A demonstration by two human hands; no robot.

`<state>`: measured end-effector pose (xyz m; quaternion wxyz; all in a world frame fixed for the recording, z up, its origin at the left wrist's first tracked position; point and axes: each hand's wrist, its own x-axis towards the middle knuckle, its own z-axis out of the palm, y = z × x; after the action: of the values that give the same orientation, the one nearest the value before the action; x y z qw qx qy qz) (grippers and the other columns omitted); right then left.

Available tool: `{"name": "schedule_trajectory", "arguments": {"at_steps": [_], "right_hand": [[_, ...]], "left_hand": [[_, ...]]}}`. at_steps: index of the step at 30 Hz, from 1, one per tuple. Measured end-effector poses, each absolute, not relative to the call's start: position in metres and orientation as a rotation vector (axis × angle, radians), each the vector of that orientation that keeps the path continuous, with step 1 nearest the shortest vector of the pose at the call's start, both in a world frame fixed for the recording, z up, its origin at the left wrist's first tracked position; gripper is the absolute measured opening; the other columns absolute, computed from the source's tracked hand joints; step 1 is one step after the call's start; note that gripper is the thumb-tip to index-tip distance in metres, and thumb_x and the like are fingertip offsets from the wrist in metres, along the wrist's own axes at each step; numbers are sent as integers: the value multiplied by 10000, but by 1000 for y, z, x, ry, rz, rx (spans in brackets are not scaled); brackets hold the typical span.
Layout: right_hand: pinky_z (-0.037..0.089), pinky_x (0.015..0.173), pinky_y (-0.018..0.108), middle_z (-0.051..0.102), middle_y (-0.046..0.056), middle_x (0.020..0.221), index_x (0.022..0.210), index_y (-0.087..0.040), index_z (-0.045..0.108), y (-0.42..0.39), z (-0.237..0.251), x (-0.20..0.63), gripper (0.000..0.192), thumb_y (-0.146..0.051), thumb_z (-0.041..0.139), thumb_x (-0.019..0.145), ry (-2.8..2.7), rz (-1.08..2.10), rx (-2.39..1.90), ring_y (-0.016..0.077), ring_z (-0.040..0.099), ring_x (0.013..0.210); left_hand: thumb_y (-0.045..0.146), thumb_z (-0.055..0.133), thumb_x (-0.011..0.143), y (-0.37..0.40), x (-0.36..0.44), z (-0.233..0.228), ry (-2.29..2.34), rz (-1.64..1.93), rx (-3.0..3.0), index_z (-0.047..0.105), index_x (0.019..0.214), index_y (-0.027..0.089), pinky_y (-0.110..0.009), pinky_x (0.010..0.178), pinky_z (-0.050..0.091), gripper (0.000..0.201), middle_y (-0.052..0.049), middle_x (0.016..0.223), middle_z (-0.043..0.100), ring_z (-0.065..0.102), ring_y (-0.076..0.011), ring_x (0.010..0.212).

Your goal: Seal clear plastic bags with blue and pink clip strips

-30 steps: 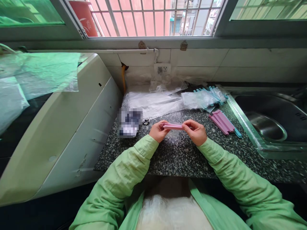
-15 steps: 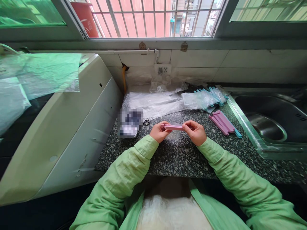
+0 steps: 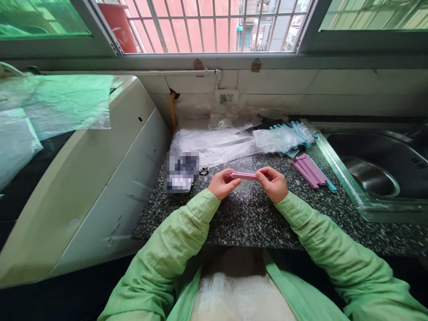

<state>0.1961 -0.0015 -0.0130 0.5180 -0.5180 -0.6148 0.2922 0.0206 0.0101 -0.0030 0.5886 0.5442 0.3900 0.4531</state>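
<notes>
Both hands are raised just above the speckled dark granite countertop (image 3: pixel 254 218), close together and joined by what they hold. The left hand (image 3: pixel 220 183) pinches one end of a long, narrow pink plastic sealing clip (image 3: pixel 243 175), and the right hand (image 3: pixel 273 183) pinches the other end, so the clip lies level between the two sets of fingertips. A small clear plastic bag (image 3: pixel 243 187) hangs from the clip between the hands, faint against the stone. Whether the clip is snapped fully shut on it cannot be told.

Just to the right of the right hand, apart from it, lies a loose bundle of pink plastic clips (image 3: pixel 309 170) with one blue one at its far edge. Beyond it, further from the hands, a heap of blue clips in clear bags (image 3: pixel 284 136) rests by the rim of the stainless steel sink (image 3: pixel 337 171). Ahead of the hands, flat sheets of clear plastic bags (image 3: pixel 214 145) are spread against the tiled wall. To the left of the left hand stands a white appliance (image 3: pixel 83 178) draped with thin plastic film.
</notes>
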Motion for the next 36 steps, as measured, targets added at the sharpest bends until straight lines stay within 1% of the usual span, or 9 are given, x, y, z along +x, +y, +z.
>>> {"name": "schedule_trajectory", "arguments": {"at_steps": [6, 16, 19, 21, 23, 24, 27, 29, 36], "right_hand": [[366, 447, 208, 502, -24, 568, 668, -183, 560, -4, -10, 194, 210, -381, 558, 739, -1506, 652, -1250, 83, 433, 494], [390, 475, 213, 514, -13, 628, 702, -184, 553, -7, -9, 196, 155, -311, 515, 782, -1660, 548, -1213, 85, 467, 531], [420, 493, 225, 564, 15, 730, 824, -186, 574, -9, -5, 199, 142, -314, 542, 771, -1733, 454, -1172, 96, 496, 574], [442, 516, 239, 587, 37, 810, 952, -192, 566, -9, -3, 201, 241, -329, 569, 754, -1781, 416, -1139, 111, 515, 623], [456, 550, 257, 600, 47, 830, 1003, -197, 561, -8, -1, 203, 304, -349, 588, 741, -1844, 418, -1125, 130, 531, 671], [457, 565, 266, 606, 45, 808, 974, -199, 575, -7, -1, 204, 284, -355, 592, 738, -1880, 425, -1122, 137, 535, 680], [443, 589, 286, 605, 28, 689, 776, -200, 607, -4, 0, 206, 151, -345, 595, 736, -1972, 420, -1094, 144, 525, 651], [433, 601, 294, 603, 21, 653, 700, -199, 596, -3, 0, 206, 130, -322, 589, 742, -1987, 411, -1065, 143, 516, 632], [415, 607, 295, 604, 13, 640, 691, -201, 592, -3, 0, 204, 91, -281, 600, 732, -1973, 384, -1057, 143, 507, 621]], "left_hand": [[490, 716, 486, 11, 21, 1, 983, 1141, 1239, 555, 663, 144, -204, 422, 260, 421, 53, 482, 455, 350, -47, 430], [487, 734, 452, 12, 19, 4, 969, 1152, 1192, 564, 650, 143, -209, 428, 274, 432, 49, 483, 464, 358, -49, 436], [488, 731, 461, 12, 18, 3, 961, 1152, 1203, 565, 655, 142, -210, 427, 274, 430, 47, 485, 464, 364, -52, 438], [489, 729, 469, 12, 18, 2, 943, 1138, 1223, 569, 661, 139, -209, 425, 267, 430, 47, 480, 459, 361, -52, 435], [486, 724, 488, 11, 18, 1, 920, 1110, 1256, 577, 669, 134, -209, 424, 259, 423, 46, 473, 454, 356, -52, 432], [484, 721, 499, 11, 17, 0, 908, 1098, 1275, 580, 673, 132, -209, 425, 257, 417, 45, 471, 452, 354, -53, 432], [470, 714, 523, 11, 16, 0, 891, 1092, 1342, 587, 667, 129, -212, 434, 264, 391, 38, 486, 458, 358, -56, 443], [458, 713, 532, 12, 14, 1, 895, 1114, 1394, 595, 652, 129, -214, 444, 273, 369, 31, 510, 468, 367, -61, 462], [433, 709, 545, 14, 13, 2, 898, 1124, 1459, 631, 629, 125, -226, 470, 291, 328, 12, 555, 490, 387, -71, 494]]}}
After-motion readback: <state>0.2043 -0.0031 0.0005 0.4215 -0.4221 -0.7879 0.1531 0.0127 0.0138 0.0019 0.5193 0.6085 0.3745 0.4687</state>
